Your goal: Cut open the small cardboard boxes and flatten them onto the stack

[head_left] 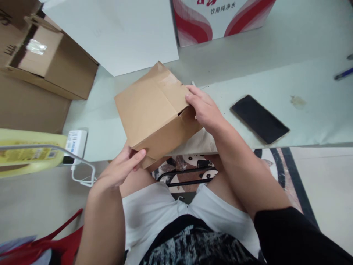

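Note:
I hold a small brown cardboard box (150, 110) above the table's front edge, tilted toward me. My left hand (125, 165) grips its lower near corner, thumb on the front face. My right hand (202, 108) clasps the box's right side, fingers pressed on the top flap near a small gap in the seam. Both hands are closed on the box.
A black phone (259, 118) lies on the pale table (303, 88) to the right. A pen (343, 74) rests at the far right. Larger cardboard boxes (52, 59) stand at left, a red and white carton (220, 18) at the back, a white charger (76, 143) with cable nearby.

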Demonstrator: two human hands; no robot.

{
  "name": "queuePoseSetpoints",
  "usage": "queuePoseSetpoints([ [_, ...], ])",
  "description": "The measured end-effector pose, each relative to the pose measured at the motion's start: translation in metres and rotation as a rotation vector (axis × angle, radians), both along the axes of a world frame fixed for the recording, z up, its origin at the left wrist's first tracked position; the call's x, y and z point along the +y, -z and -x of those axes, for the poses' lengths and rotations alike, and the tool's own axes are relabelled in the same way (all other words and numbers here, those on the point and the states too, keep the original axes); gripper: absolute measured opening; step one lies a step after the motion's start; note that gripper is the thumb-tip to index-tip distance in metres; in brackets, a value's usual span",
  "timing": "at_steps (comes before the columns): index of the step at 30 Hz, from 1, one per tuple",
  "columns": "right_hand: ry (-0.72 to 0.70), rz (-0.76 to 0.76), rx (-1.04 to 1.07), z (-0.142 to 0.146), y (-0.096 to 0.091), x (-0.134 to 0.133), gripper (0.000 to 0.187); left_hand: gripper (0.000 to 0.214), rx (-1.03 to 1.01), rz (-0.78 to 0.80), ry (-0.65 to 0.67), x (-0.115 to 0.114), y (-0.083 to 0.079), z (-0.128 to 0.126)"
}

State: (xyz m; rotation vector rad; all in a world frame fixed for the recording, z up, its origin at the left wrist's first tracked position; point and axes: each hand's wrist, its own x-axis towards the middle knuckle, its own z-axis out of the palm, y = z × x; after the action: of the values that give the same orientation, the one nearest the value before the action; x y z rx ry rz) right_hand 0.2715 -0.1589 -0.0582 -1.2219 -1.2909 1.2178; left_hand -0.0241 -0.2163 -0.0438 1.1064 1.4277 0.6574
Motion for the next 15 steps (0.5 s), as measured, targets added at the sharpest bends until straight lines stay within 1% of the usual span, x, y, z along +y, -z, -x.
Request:
queuePoseSetpoints([
  [1,0.013,-0.027,0.001,-0.002,0.001,0.001,0.033,0.051,0.001,0.005,-0.018,0.000,-0.002,-0.001],
  [3,0.045,-0.072,-0.009,-0.005,0.003,0.002,0.033,0.058,-0.056,-0.110,-0.133,0.000,-0.003,-0.003],
  [4,0.061,-0.090,-0.014,-0.007,0.003,0.003,0.033,0.057,-0.095,-0.174,-0.191,0.001,-0.003,-0.003],
  [5,0.076,-0.100,-0.009,-0.008,0.003,0.003,0.033,0.052,-0.137,-0.221,-0.234,0.003,-0.002,-0.003],
  [7,0.089,-0.081,0.041,-0.010,0.002,0.003,0.033,0.039,-0.188,-0.269,-0.280,0.007,0.003,0.000],
  [9,0.083,-0.026,0.120,-0.011,0.001,0.004,0.033,0.030,-0.150,-0.333,-0.341,0.014,0.009,0.004],
  [10,0.076,-0.001,0.153,-0.012,0.000,0.004,0.032,0.027,-0.108,-0.391,-0.389,0.018,0.013,0.006],
  [11,0.069,0.017,0.179,-0.013,-0.001,0.003,0.030,0.029,-0.051,-0.452,-0.435,0.021,0.016,0.006],
  [12,0.059,0.026,0.199,-0.013,-0.001,0.003,0.029,0.036,0.012,-0.488,-0.456,0.024,0.020,0.006],
  [13,0.041,0.030,0.219,-0.014,-0.002,0.002,0.027,0.045,0.059,-0.489,-0.450,0.025,0.023,0.006],
  [14,0.015,0.034,0.242,-0.014,-0.003,0.001,0.026,0.052,0.087,-0.461,-0.418,0.025,0.025,0.005],
  [15,-0.022,0.040,0.267,-0.015,-0.004,0.000,0.025,0.052,0.104,-0.424,-0.378,0.023,0.027,0.004],
])
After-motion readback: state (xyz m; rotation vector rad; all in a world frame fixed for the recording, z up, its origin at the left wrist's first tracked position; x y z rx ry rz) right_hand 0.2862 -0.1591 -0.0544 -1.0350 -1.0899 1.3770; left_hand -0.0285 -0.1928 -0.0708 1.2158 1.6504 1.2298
